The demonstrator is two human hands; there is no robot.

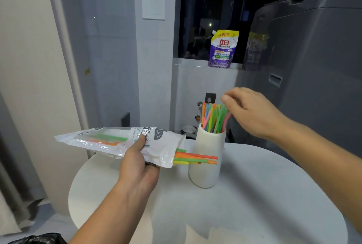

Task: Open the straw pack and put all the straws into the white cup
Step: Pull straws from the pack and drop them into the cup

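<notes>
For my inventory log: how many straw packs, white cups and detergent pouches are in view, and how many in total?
straw pack: 1
white cup: 1
detergent pouch: 1
Total: 3

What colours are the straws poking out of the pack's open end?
Orange, green and yellow straws leave the pack; head view shows it.

Head camera, looking forward-down over table, close range.

left hand and right hand bare; left forearm and right forearm unsleeved, thumbnails short.
</notes>
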